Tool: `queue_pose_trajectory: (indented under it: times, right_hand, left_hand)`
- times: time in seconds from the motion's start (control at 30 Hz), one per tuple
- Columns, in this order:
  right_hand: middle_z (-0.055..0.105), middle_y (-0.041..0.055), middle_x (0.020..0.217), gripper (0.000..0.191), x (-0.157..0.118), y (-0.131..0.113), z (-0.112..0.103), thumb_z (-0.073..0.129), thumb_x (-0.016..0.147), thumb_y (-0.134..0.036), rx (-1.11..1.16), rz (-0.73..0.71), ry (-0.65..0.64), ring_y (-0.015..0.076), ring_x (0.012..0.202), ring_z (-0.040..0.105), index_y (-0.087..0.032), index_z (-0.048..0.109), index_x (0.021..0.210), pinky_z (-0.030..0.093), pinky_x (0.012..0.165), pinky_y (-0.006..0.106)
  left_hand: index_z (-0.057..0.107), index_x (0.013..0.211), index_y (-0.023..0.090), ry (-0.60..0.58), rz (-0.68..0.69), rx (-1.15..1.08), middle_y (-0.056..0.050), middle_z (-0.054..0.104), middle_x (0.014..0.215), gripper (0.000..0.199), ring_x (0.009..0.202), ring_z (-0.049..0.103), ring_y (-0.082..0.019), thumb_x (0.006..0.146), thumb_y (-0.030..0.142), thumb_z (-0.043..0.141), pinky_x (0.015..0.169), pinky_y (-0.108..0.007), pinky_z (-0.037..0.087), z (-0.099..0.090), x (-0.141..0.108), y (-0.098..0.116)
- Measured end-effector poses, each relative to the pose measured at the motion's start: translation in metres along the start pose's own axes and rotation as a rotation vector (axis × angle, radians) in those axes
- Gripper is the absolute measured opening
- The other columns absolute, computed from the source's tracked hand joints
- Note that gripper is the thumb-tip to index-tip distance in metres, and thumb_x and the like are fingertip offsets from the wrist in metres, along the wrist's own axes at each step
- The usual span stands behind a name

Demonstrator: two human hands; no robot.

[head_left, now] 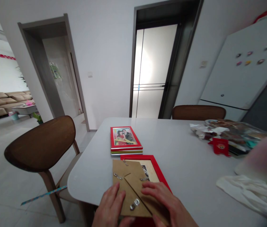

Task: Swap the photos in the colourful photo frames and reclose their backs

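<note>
My left hand (111, 205) grips the left side of a brown backing board (130, 184), fingers on its face and thumb near the bottom edge. On the board's right side rests my right hand (164, 201), fingers bent over it and thumb low. Several small metal clips (134, 204) and a stand flap show on the board. Beneath it lies a red picture frame (158, 168) with a cream mat and part of a black-and-white picture; the board covers the rest. Just beyond is a stack of picture frames, topped by a red-framed photo (124, 137) of two people.
The white table (180, 157) has a rounded left corner beside a brown chair (43, 143). Another chair (198, 112) stands behind it. At right are plastic-wrapped items, a red packet (220, 147), a pinkish blurred object (261, 160) and a white cloth-like item (244, 192).
</note>
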State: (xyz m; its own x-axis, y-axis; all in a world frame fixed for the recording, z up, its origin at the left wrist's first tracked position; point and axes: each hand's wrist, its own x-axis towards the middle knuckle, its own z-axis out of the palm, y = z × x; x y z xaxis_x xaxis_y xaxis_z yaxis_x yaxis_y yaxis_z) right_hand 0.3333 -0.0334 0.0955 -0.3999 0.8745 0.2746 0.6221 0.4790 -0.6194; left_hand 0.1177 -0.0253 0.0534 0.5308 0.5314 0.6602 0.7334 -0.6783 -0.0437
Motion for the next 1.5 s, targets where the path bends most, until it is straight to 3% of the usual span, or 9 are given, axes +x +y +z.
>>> queue_pose_trajectory:
  times: [0.23, 0.4, 0.53, 0.73, 0.83, 0.93, 1.17, 1.33, 1.5]
  right_hand:
    - [0.049, 0.0103, 0.116, 0.044, -0.021, 0.042, -0.007, 0.045, 0.060, -0.010, -0.075, 0.102, 0.010, 0.0214, 0.110, 0.042, -0.019, 0.055, 0.102, 0.034, 0.093, 0.039]
    - [0.047, 0.0105, 0.118, 0.037, -0.020, 0.050, 0.003, 0.047, 0.063, -0.014, -0.100, 0.087, -0.007, 0.0219, 0.111, 0.039, -0.019, 0.056, 0.099, 0.032, 0.094, 0.040]
    - [0.048, 0.0092, 0.117, 0.033, -0.022, 0.049, 0.003, 0.048, 0.067, -0.018, -0.122, 0.073, -0.043, 0.0226, 0.111, 0.039, -0.022, 0.058, 0.098, 0.030, 0.095, 0.042]
    - [0.052, 0.0108, 0.109, 0.028, -0.006, 0.069, -0.001, 0.041, 0.076, -0.024, -0.202, 0.117, 0.096, 0.0211, 0.102, 0.045, -0.019, 0.059, 0.097, 0.036, 0.088, 0.038]
    - [0.052, 0.0123, 0.107, 0.032, 0.009, 0.083, 0.002, 0.040, 0.075, -0.021, -0.334, 0.194, 0.176, 0.0218, 0.099, 0.046, -0.016, 0.058, 0.100, 0.037, 0.087, 0.039]
    - [0.050, 0.0120, 0.108, 0.031, 0.017, 0.088, 0.004, 0.039, 0.075, -0.020, -0.395, 0.192, 0.155, 0.0221, 0.099, 0.045, -0.017, 0.060, 0.097, 0.037, 0.087, 0.038]
    - [0.047, 0.0121, 0.113, 0.030, 0.014, 0.082, 0.003, 0.036, 0.079, -0.023, -0.374, 0.182, 0.087, 0.0216, 0.103, 0.044, -0.016, 0.061, 0.094, 0.036, 0.089, 0.035]
    - [0.048, 0.0108, 0.112, 0.028, 0.014, 0.081, 0.000, 0.037, 0.079, -0.025, -0.368, 0.199, 0.094, 0.0202, 0.102, 0.045, -0.016, 0.061, 0.090, 0.036, 0.089, 0.033]
    - [0.054, 0.0110, 0.104, 0.029, 0.033, 0.077, 0.002, 0.037, 0.079, -0.023, -0.430, 0.140, 0.127, 0.0209, 0.096, 0.046, -0.015, 0.058, 0.099, 0.037, 0.084, 0.035]
  left_hand:
    - [0.051, 0.109, 0.014, -0.269, -0.060, -0.176, -0.014, 0.054, 0.115, 0.049, 0.100, 0.053, -0.030, 0.069, 0.041, 0.058, 0.078, -0.040, 0.050, 0.044, 0.010, 0.021]
    - [0.056, 0.101, 0.022, -0.394, -0.226, -0.272, -0.003, 0.058, 0.112, 0.032, 0.106, 0.048, -0.031, 0.071, 0.032, 0.057, 0.085, -0.053, 0.041, 0.036, 0.027, 0.023]
    - [0.058, 0.098, 0.021, -0.470, -0.267, -0.313, -0.005, 0.058, 0.111, 0.029, 0.107, 0.047, -0.031, 0.071, 0.030, 0.056, 0.087, -0.054, 0.038, 0.029, 0.033, 0.022]
    - [0.046, 0.113, 0.018, -0.515, -0.125, -0.410, -0.015, 0.045, 0.123, 0.066, 0.114, 0.039, -0.033, 0.062, 0.058, 0.055, 0.089, -0.057, 0.032, 0.036, 0.019, 0.013]
    - [0.050, 0.106, 0.017, -0.495, -0.142, -0.446, -0.015, 0.046, 0.122, 0.062, 0.114, 0.039, -0.031, 0.059, 0.056, 0.059, 0.090, -0.052, 0.034, 0.041, 0.014, 0.012]
    - [0.053, 0.098, 0.018, -0.475, -0.174, -0.458, -0.014, 0.048, 0.121, 0.055, 0.113, 0.041, -0.030, 0.056, 0.052, 0.064, 0.090, -0.048, 0.036, 0.042, 0.013, 0.013]
    - [0.054, 0.091, 0.017, -0.512, -0.234, -0.471, -0.014, 0.049, 0.121, 0.048, 0.113, 0.040, -0.031, 0.056, 0.049, 0.064, 0.090, -0.047, 0.035, 0.039, 0.017, 0.017]
    - [0.054, 0.092, 0.018, -0.470, -0.222, -0.476, -0.013, 0.049, 0.121, 0.050, 0.112, 0.042, -0.030, 0.055, 0.050, 0.065, 0.089, -0.046, 0.037, 0.040, 0.016, 0.016]
    - [0.054, 0.088, 0.017, -0.442, -0.174, -0.434, -0.013, 0.052, 0.118, 0.051, 0.109, 0.045, -0.030, 0.054, 0.054, 0.064, 0.086, -0.046, 0.040, 0.042, 0.015, 0.014]
